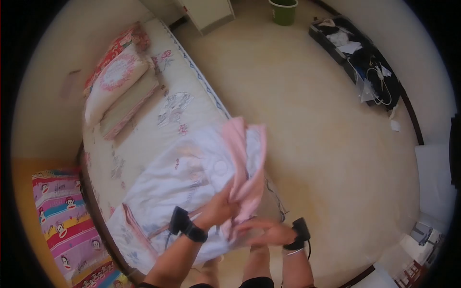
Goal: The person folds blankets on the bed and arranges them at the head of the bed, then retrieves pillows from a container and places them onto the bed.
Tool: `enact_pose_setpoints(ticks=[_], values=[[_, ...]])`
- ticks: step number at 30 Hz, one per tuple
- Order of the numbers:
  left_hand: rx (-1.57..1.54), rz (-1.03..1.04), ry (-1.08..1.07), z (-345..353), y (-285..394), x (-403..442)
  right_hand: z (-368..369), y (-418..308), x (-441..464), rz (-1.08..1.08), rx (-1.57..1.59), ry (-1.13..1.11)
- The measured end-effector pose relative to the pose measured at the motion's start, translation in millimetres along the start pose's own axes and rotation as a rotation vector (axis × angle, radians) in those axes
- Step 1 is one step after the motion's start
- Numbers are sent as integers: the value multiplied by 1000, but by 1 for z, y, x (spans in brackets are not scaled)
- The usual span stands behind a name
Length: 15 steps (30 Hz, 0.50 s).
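A white and pink quilt point(201, 168) lies bunched over the near end of the bed, its pink border folded up along the right side. My left hand point(218, 211) is closed on the pink part of the quilt, fingers wrapped round the fabric. Just to its right, my right hand point(266, 233) is against the lower pink edge. Its fingers stretch out to the left and are somewhat blurred, with the tips partly lost in the cloth. Both wrists wear black straps with a small black device.
The bed point(192, 103) has a floral sheet, with a pillow point(117, 72) and a folded cushion point(129, 103) at its far end. On the floor are a green bucket point(284, 14) and an open suitcase point(355, 53) with cables. Striped monkey-print fabric point(72, 225) hangs at left.
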<state>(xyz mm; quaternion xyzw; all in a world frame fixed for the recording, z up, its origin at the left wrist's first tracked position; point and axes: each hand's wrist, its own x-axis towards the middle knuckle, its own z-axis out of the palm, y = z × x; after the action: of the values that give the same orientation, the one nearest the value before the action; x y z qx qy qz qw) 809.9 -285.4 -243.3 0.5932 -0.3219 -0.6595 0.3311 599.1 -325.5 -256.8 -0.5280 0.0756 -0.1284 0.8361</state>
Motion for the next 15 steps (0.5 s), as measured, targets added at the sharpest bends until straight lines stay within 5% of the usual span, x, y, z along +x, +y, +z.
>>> enact_pose_setpoints(ticks=[1, 3, 5, 9, 12, 14, 15], values=[[194, 56, 27, 5, 5, -12, -21, 5, -15, 147, 270, 157], [378, 114, 66, 12, -3, -29, -70, 44, -22, -65, 446, 644], [348, 121, 63, 21, -27, -46, -95, 46, 19, 284, 243, 1168], [429, 81, -41, 33, -25, -82, -121, 101, 61, 384, 327, 1052], [375, 179, -155, 35, -13, -110, -142, 151, 78, 120, 431, 828], [356, 182, -206, 31, -1, -134, -145, 156, 89, 230, 1048, 261], [360, 165, -174, 29, 0, -145, -134, 159, 92, 295, 1089, 245]])
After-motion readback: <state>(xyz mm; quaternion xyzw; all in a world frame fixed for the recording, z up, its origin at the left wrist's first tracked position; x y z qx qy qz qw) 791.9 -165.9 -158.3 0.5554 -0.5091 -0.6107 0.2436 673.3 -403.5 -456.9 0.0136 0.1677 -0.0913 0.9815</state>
